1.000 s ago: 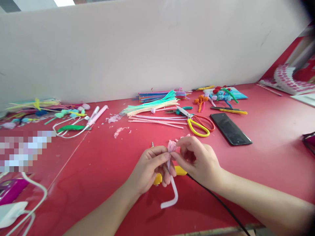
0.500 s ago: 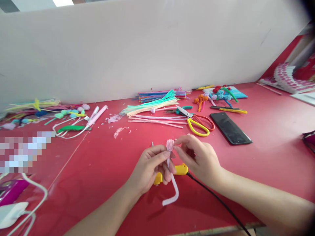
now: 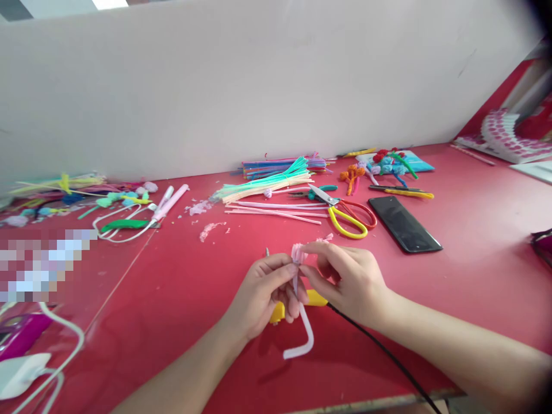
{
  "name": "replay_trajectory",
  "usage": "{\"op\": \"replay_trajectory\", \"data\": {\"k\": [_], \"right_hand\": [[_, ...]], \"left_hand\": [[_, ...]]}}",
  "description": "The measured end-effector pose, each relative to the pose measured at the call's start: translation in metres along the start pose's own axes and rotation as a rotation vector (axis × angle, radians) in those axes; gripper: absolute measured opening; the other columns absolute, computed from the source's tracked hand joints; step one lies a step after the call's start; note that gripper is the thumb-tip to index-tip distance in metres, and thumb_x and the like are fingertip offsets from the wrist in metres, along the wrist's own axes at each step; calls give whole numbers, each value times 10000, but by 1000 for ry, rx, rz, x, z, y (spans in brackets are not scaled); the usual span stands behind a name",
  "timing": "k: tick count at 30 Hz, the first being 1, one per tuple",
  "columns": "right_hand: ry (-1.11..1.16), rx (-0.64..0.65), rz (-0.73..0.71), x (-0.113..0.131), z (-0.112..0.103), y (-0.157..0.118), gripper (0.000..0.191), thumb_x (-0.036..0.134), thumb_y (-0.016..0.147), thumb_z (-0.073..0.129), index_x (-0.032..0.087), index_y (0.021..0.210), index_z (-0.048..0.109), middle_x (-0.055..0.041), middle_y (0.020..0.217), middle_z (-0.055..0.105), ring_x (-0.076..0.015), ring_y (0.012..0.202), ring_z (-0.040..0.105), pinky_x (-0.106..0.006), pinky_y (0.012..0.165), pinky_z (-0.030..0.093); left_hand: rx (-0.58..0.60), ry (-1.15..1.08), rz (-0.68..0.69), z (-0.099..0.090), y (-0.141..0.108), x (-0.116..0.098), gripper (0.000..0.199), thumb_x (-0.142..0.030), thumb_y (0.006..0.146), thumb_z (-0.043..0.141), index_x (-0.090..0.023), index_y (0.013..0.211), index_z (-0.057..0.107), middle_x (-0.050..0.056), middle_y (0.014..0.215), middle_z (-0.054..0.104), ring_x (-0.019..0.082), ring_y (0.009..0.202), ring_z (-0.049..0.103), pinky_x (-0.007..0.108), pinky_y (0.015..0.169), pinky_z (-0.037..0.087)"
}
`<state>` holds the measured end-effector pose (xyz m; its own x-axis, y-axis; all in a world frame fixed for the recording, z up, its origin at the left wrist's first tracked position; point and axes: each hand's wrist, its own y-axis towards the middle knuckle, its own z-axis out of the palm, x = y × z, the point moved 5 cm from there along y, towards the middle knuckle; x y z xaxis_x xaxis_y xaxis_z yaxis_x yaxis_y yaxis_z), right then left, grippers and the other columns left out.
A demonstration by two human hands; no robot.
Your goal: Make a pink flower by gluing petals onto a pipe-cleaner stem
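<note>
Between my hands is a small pink fuzzy bud (image 3: pixel 297 253) on a pale pipe-cleaner stem (image 3: pixel 307 330), whose lower end bends to the left. My left hand (image 3: pixel 269 290) pinches the stem just under the bud. The thumb and index finger of my right hand (image 3: pixel 345 276) touch the bud's right side. Behind and below my fingers lies a yellow tool (image 3: pixel 317 298) with a black cord, partly hidden. Pink fluff (image 3: pixel 325 237) shows just beyond my right fingers.
Scissors (image 3: pixel 349 221), a black phone (image 3: pixel 405 224) and pink pipe cleaners (image 3: pixel 276 211) lie beyond my hands. Pipe-cleaner bundles (image 3: pixel 263 183) rest near the white partition (image 3: pixel 259 86). A pink corded tool (image 3: pixel 170 204) and white cables are at left.
My right hand's fingertips have moved slightly left and down, closer against the pink bud. The fluff beyond them is now more visible. My left hand has hardly moved.
</note>
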<state>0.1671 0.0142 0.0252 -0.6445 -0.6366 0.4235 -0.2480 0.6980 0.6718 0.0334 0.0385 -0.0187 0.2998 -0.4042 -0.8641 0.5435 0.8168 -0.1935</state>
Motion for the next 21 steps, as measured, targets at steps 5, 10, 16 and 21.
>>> {"op": "replay_trajectory", "data": {"k": [5, 10, 16, 21], "right_hand": [[-50, -22, -20, 1, 0, 1, 156, 218, 875, 557, 182, 1027, 557, 49, 603, 559, -56, 469, 460, -180, 504, 366], [-56, -29, -7, 1, 0, 2, 122, 208, 872, 552, 193, 993, 556, 49, 610, 572, -58, 472, 471, -182, 492, 357], [-34, 0, 19, 1, 1, 1, 128, 217, 873, 547, 195, 999, 549, 53, 605, 550, -60, 479, 473, -182, 500, 359], [68, 48, 92, -3, -1, 2, 94, 251, 878, 520, 187, 945, 531, 54, 593, 511, -65, 476, 459, -188, 492, 361]], "left_hand": [[0, 18, -20, 1, -1, 0, 210, -267, 854, 573, -127, 698, 586, 41, 549, 677, 93, 335, 550, 148, 305, 415], [9, 22, -18, 2, -1, -1, 189, -263, 847, 575, -133, 709, 577, 37, 539, 674, 91, 328, 539, 150, 308, 410], [16, 51, -12, 1, -1, 0, 188, -259, 853, 561, -136, 712, 582, 40, 549, 678, 97, 329, 543, 160, 312, 414], [-70, 65, 38, -5, -2, -8, 184, -275, 834, 596, -134, 718, 614, 21, 543, 665, 88, 333, 541, 157, 321, 413]]}}
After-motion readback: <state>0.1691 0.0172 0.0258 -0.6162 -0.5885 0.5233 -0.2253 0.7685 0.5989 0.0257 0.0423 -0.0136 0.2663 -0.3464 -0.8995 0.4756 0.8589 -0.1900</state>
